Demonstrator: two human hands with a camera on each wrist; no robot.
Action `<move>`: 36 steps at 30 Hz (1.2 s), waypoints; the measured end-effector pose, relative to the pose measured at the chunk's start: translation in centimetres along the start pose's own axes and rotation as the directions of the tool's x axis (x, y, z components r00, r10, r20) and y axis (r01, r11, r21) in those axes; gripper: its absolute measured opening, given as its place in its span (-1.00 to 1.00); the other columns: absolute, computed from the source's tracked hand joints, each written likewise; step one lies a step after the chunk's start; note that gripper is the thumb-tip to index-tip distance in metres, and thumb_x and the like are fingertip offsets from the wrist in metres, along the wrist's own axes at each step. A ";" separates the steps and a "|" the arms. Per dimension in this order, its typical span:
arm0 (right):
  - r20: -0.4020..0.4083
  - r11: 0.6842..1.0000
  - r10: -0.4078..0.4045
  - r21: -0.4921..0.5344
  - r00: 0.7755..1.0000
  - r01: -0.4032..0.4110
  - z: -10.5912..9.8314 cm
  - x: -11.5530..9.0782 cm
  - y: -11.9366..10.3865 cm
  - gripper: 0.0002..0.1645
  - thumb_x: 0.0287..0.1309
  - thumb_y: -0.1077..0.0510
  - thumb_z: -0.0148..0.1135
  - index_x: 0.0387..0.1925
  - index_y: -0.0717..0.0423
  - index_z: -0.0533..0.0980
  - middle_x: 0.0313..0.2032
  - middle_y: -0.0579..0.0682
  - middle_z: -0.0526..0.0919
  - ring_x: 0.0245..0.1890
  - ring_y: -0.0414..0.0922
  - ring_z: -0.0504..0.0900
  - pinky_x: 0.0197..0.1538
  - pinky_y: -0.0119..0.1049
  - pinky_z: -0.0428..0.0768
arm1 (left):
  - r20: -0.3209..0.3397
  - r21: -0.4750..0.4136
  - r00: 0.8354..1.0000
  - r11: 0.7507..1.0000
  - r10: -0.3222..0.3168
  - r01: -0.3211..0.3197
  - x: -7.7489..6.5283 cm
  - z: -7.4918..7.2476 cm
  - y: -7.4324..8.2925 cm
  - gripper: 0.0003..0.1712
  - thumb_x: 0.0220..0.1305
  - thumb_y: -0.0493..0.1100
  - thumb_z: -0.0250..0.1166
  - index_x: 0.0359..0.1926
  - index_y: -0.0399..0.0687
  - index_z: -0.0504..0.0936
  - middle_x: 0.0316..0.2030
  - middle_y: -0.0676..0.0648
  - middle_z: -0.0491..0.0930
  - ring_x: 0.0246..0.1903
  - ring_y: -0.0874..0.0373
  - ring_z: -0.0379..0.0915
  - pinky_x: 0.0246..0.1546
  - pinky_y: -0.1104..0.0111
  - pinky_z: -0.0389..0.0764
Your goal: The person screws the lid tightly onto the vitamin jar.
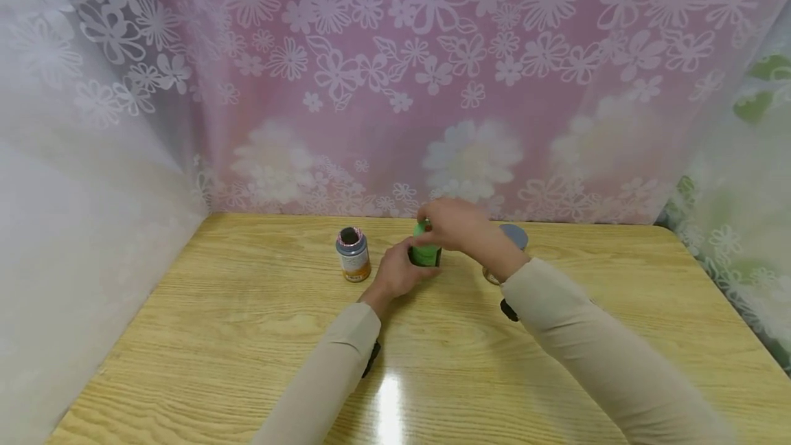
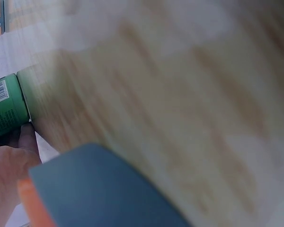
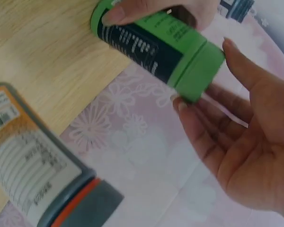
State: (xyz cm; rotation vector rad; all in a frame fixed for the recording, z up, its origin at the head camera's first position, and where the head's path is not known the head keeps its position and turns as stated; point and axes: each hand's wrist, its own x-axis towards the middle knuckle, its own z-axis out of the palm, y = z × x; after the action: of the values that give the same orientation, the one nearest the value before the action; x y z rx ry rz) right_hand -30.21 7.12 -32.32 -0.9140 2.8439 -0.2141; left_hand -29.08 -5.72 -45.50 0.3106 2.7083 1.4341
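A green bottle [image 1: 426, 253] stands upright on the table, its dark label visible in the right wrist view. My left hand [image 1: 397, 270] grips the bottle's body near its base, thumb on one side and fingers round the other. Above it, my right hand [image 1: 454, 224] pinches the green cap [image 3: 199, 71] between thumb and fingertips. In the left wrist view, part of the green bottle [image 2: 7, 106] shows at the left edge beside the left hand [image 2: 12, 165].
A grey bottle [image 1: 354, 263] with a white and orange label stands left of the left hand. Behind the right forearm, another grey-capped bottle [image 3: 33, 156] is partly hidden in the head view. Patterned curtains [image 1: 395, 88] hang round the wooden table [image 1: 216, 335].
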 end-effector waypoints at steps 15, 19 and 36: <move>-0.165 0.943 0.286 -0.128 0.944 -0.308 1.8 0.5 -1.4 -0.32 0.04 -0.39 -0.04 -0.34 0.18 0.48 -0.79 -0.01 0.39 -0.85 -0.12 0.36 -0.81 -0.31 0.31 | 0.001 0.042 1.000 0.999 0.000 0.000 0.0 -0.2 0.0 -0.35 -0.05 0.07 0.36 0.05 -0.05 0.37 -0.18 0.02 0.49 -0.25 0.17 0.43 -0.22 0.30 0.45; -0.175 0.937 0.304 -0.124 0.937 -0.327 2.2 0.7 -1.1 -0.22 0.04 -0.43 -0.11 -0.13 0.18 0.47 -0.70 0.01 0.45 -0.78 -0.09 0.41 -0.77 -0.26 0.36 | 0.000 0.040 1.000 0.999 0.002 -0.002 0.0 -0.1 -0.1 -0.36 -0.05 0.07 0.36 0.05 -0.04 0.38 -0.18 0.02 0.49 -0.24 0.17 0.43 -0.21 0.30 0.45; 0.110 0.924 -0.356 0.187 0.928 0.333 -0.6 -0.2 2.9 -0.54 0.11 0.13 0.18 0.09 0.05 0.40 0.11 0.03 0.36 0.14 0.00 0.26 0.10 -0.05 0.27 | 0.014 0.027 1.000 1.000 0.008 -0.008 0.1 -0.1 -0.1 -0.36 -0.04 0.05 0.37 0.06 -0.01 0.37 -0.18 0.06 0.48 -0.26 0.19 0.42 -0.24 0.29 0.45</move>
State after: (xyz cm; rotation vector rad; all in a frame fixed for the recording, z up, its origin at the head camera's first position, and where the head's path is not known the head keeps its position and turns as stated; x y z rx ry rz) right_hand -31.82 9.57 -32.22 -1.3304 2.4734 -0.3999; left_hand -29.21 -5.85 -45.56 0.3315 2.7205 1.3937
